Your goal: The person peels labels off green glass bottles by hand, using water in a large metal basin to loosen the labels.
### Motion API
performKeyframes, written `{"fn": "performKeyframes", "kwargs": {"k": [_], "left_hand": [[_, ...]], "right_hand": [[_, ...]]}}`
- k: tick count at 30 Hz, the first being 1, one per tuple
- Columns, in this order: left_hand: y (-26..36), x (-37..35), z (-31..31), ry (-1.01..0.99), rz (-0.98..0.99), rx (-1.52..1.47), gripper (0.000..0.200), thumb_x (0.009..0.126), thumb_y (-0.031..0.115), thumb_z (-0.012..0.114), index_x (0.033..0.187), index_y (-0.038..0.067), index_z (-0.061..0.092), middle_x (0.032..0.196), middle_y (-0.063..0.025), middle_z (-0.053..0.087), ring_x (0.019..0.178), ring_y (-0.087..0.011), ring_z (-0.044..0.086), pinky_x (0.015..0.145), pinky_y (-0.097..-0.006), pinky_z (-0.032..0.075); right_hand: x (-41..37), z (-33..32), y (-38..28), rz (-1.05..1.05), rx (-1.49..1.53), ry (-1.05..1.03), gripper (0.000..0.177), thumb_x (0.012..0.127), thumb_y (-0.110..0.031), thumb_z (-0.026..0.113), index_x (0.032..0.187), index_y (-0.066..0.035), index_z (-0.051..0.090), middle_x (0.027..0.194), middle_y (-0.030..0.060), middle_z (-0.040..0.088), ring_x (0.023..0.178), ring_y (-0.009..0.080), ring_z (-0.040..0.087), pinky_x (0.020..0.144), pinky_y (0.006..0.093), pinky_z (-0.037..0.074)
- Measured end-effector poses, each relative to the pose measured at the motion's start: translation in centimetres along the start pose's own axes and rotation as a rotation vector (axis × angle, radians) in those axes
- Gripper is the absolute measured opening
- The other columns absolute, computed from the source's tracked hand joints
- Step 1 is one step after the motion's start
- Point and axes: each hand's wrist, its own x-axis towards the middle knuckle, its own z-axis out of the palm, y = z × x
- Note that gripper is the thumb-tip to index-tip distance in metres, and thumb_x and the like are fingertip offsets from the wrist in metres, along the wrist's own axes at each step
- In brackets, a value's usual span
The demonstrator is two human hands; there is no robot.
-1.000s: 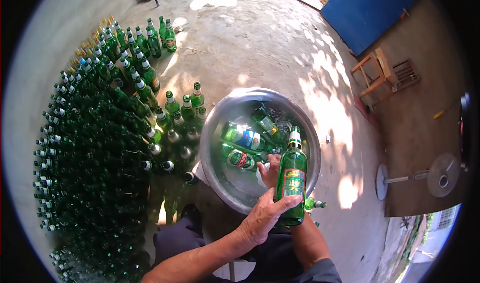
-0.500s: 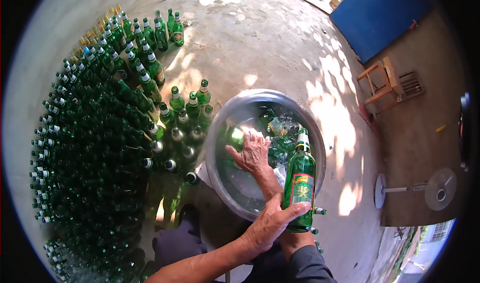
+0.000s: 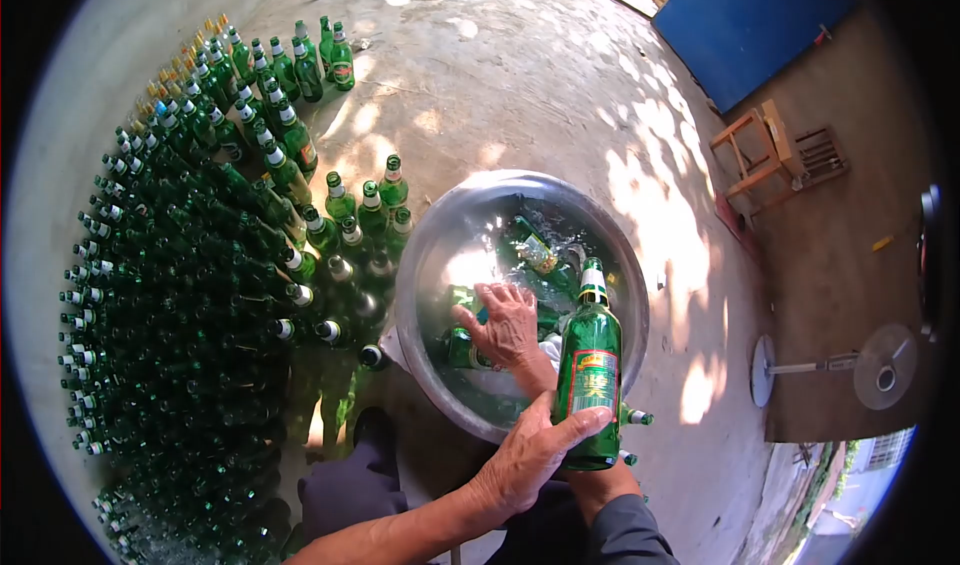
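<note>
My left hand (image 3: 540, 445) is closed around the lower part of a green glass bottle (image 3: 592, 380) with a red-edged green label, its thumb across the front. The bottle is upright and overlaps the right side of a round metal basin (image 3: 425, 385) of water. My right hand (image 3: 506, 327) reaches under the left wrist into the basin, palm down, fingers spread. Beneath its thumb side, a submerged green bottle (image 3: 462, 350) shows partly. Another bottle (image 3: 540, 255) with a pale label lies in the rippling water. Whitish material (image 3: 550, 347) shows beside my right wrist.
A dense mass of green bottles (image 3: 180, 315) stands on the left, with a smaller bottle group (image 3: 370, 210) close to the basin. Bottle necks (image 3: 636, 417) poke out at the basin's lower right. Farther right are a wooden stool (image 3: 755, 160) and a standing fan (image 3: 885, 377).
My right hand's fingers have drawn closer together, and a submerged bottle now shows beside them. The held bottle has shifted slightly left and down. The view has moved a little.
</note>
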Motion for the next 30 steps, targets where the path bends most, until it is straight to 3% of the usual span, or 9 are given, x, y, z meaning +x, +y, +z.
{"fn": "performKeyframes", "kwargs": {"k": [3, 6, 7, 10, 15, 16, 23, 24, 30], "left_hand": [[1.1, -0.3, 0.4, -0.017, 0.005, -0.032, 0.052, 0.096, 0.033, 0.068, 0.132, -0.002, 0.053, 0.116, -0.0077, 0.062, 0.107, -0.0135, 0.059, 0.100, -0.0308, 0.047], [1.9, -0.7, 0.5, -0.048, 0.005, -0.023, 0.053, 0.097, 0.034, 0.067, 0.134, -0.001, 0.052, 0.117, -0.0073, 0.062, 0.110, -0.0126, 0.058, 0.101, -0.0307, 0.045], [2.1, -0.6, 0.5, -0.072, 0.000, -0.006, 0.054, 0.097, 0.035, 0.067, 0.135, -0.001, 0.051, 0.119, -0.0070, 0.061, 0.111, -0.0121, 0.057, 0.102, -0.0306, 0.045], [2.2, -0.7, 0.2, -0.056, -0.043, 0.027, 0.057, 0.097, 0.036, 0.067, 0.137, 0.000, 0.050, 0.121, -0.0061, 0.061, 0.112, -0.0117, 0.056, 0.102, -0.0303, 0.044], [1.4, -0.5, 0.2, -0.008, -0.032, -0.007, 0.058, 0.095, 0.040, 0.070, 0.128, -0.003, 0.052, 0.111, -0.0073, 0.062, 0.102, -0.0124, 0.060, 0.095, -0.0288, 0.049], [1.3, -0.5, 0.2, 0.002, -0.040, 0.000, 0.058, 0.095, 0.040, 0.070, 0.128, -0.004, 0.053, 0.111, -0.0074, 0.062, 0.102, -0.0123, 0.060, 0.094, -0.0288, 0.049], [1.2, -0.7, 0.4, -0.009, -0.020, -0.006, 0.058, 0.094, 0.040, 0.071, 0.128, -0.004, 0.053, 0.111, -0.0081, 0.062, 0.102, -0.0125, 0.060, 0.094, -0.0288, 0.049], [1.3, -0.6, 0.5, -0.008, -0.017, 0.006, 0.057, 0.094, 0.039, 0.071, 0.127, -0.004, 0.054, 0.111, -0.0081, 0.063, 0.102, -0.0125, 0.060, 0.095, -0.0289, 0.049], [0.8, -0.4, 0.3, -0.021, 0.014, 0.006, 0.055, 0.094, 0.038, 0.071, 0.127, -0.003, 0.055, 0.112, -0.0081, 0.063, 0.103, -0.0126, 0.059, 0.096, -0.0293, 0.048]], "right_hand": [[1.5, 0.0, 1.9, 0.083, 0.023, 0.157, 0.059, 0.090, -0.053, 0.063, 0.128, -0.008, 0.063, 0.126, 0.0166, 0.061, 0.119, 0.0365, 0.056, 0.102, 0.0536, 0.038], [4.1, 0.8, 4.5, 0.140, -0.229, 0.390, 0.068, 0.087, -0.047, 0.067, 0.136, -0.001, 0.057, 0.141, 0.0216, 0.055, 0.131, 0.0393, 0.049, 0.112, 0.0563, 0.031], [4.9, 0.7, 4.9, 0.218, -0.226, 0.372, 0.076, 0.085, -0.049, 0.068, 0.142, 0.000, 0.053, 0.144, 0.0229, 0.053, 0.137, 0.0405, 0.045, 0.116, 0.0573, 0.027], [6.2, 0.4, 6.1, 0.314, -0.208, 0.203, 0.081, 0.084, -0.050, 0.069, 0.144, 0.000, 0.050, 0.141, 0.0236, 0.054, 0.132, 0.0413, 0.048, 0.112, 0.0577, 0.031], [7.0, -1.3, 5.4, 0.318, -0.146, 0.008, 0.075, 0.077, -0.047, 0.079, 0.130, 0.002, 0.061, 0.126, 0.0205, 0.061, 0.120, 0.0410, 0.055, 0.105, 0.0527, 0.040], [6.7, -1.1, 5.5, 0.279, -0.134, 0.035, 0.068, 0.073, -0.047, 0.083, 0.120, 0.000, 0.066, 0.122, 0.0184, 0.062, 0.119, 0.0400, 0.055, 0.105, 0.0511, 0.040], [4.7, -0.3, 5.9, 0.014, 0.028, 0.187, 0.062, 0.069, -0.046, 0.086, 0.109, -0.001, 0.070, 0.110, 0.0192, 0.064, 0.105, 0.0369, 0.060, 0.088, 0.0500, 0.049], [4.4, -0.4, 6.0, 0.050, 0.023, 0.086, 0.069, 0.068, -0.049, 0.086, 0.116, -0.003, 0.070, 0.114, 0.0194, 0.064, 0.110, 0.0376, 0.059, 0.093, 0.0505, 0.046], [2.4, -0.3, 5.4, -0.078, 0.003, 0.103, 0.067, 0.068, -0.048, 0.086, 0.117, -0.006, 0.068, 0.116, 0.0166, 0.063, 0.115, 0.0361, 0.058, 0.101, 0.0497, 0.042]]}}
